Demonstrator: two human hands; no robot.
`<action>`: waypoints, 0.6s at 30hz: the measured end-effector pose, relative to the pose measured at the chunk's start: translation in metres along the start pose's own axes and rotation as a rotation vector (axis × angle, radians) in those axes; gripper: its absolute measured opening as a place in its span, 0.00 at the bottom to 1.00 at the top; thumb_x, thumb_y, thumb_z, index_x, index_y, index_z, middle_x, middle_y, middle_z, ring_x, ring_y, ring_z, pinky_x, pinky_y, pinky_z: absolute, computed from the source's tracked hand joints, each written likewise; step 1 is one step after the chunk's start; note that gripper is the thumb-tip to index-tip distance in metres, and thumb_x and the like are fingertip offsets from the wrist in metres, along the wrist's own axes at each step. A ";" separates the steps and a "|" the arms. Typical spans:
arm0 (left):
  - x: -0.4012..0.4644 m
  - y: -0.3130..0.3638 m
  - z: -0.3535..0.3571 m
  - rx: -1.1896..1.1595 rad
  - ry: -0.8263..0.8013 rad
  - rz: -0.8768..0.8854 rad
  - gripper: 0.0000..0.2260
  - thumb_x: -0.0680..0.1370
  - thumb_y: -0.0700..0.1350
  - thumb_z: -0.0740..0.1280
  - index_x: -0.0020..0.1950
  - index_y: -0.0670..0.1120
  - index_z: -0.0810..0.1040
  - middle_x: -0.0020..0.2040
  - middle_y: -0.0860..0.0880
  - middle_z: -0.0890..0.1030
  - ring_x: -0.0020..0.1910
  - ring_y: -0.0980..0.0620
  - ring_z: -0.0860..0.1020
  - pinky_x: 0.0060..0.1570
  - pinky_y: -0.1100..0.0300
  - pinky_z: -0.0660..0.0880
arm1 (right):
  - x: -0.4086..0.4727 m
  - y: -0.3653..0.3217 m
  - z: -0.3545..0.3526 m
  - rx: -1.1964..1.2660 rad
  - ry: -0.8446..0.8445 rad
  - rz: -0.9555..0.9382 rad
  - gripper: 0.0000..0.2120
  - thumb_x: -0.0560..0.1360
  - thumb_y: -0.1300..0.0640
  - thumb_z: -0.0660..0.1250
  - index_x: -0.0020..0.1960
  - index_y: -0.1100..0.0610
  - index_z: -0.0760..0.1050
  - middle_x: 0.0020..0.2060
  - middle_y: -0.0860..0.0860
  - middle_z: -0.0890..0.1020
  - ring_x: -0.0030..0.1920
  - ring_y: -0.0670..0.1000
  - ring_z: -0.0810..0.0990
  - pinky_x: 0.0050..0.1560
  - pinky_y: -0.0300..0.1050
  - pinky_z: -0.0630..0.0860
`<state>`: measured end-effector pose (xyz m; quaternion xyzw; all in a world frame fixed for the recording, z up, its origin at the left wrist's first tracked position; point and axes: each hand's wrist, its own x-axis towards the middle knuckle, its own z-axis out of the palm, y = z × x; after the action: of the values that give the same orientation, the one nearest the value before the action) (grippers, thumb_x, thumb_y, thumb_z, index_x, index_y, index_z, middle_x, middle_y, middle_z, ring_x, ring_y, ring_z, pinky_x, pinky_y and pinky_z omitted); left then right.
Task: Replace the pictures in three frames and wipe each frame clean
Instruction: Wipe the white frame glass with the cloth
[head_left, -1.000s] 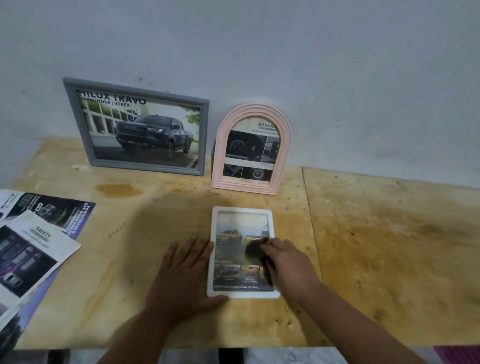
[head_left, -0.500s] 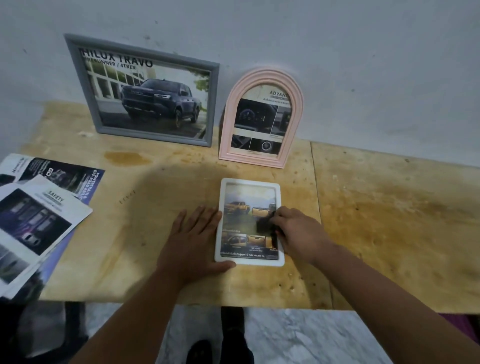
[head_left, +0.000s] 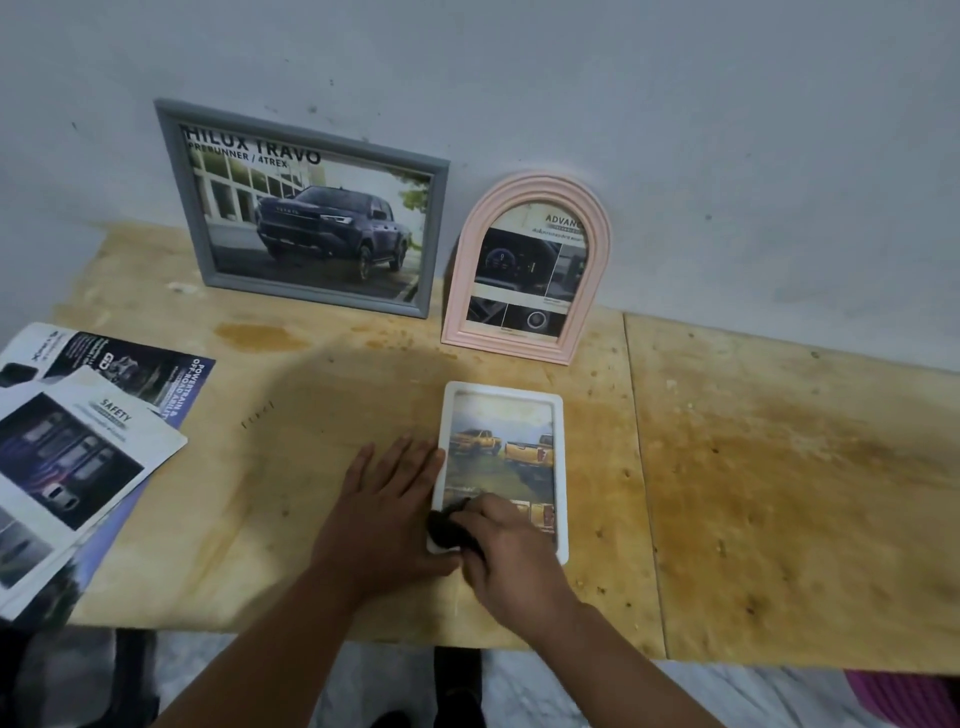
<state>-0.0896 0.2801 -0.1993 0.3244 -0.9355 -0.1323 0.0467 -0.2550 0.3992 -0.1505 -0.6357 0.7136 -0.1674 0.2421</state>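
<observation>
My right hand (head_left: 511, 553) grips a small dark cloth (head_left: 451, 530) on the near-left corner of the white rectangular picture frame (head_left: 559, 467), flat on the plywood worktop (head_left: 779, 493). My left hand (head_left: 387, 512) lies open, fingers straight, against the frame's left edge.

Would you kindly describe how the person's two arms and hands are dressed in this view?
Both forearms are bare, with no sleeves in view. The left hand and right hand wear no gloves, and no rings, watch or bracelets show.

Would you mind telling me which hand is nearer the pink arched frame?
Right. The right hand rests on the white frame, directly below the pink arched frame; the left hand lies flat further left.
</observation>
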 end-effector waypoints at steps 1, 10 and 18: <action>0.000 0.000 0.001 -0.010 0.013 0.005 0.51 0.66 0.78 0.63 0.80 0.46 0.65 0.81 0.47 0.65 0.81 0.46 0.58 0.76 0.36 0.56 | 0.005 -0.002 -0.001 0.035 -0.045 -0.012 0.18 0.74 0.56 0.64 0.63 0.50 0.80 0.56 0.47 0.79 0.56 0.51 0.79 0.52 0.48 0.80; 0.001 0.002 -0.003 -0.002 -0.031 -0.005 0.54 0.69 0.83 0.54 0.82 0.45 0.61 0.82 0.47 0.60 0.82 0.47 0.54 0.76 0.35 0.56 | 0.090 0.047 -0.067 0.041 0.178 0.004 0.20 0.76 0.64 0.68 0.67 0.53 0.80 0.62 0.50 0.83 0.61 0.53 0.80 0.61 0.54 0.78; 0.002 0.000 -0.002 0.011 -0.032 -0.012 0.53 0.69 0.82 0.55 0.80 0.44 0.64 0.81 0.48 0.63 0.82 0.48 0.56 0.76 0.36 0.58 | 0.059 0.067 -0.008 -0.177 0.080 -0.190 0.23 0.77 0.61 0.63 0.71 0.54 0.76 0.74 0.51 0.74 0.78 0.53 0.67 0.78 0.60 0.61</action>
<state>-0.0910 0.2790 -0.1975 0.3283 -0.9347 -0.1328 0.0291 -0.3197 0.3499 -0.1882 -0.7121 0.6712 -0.1513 0.1396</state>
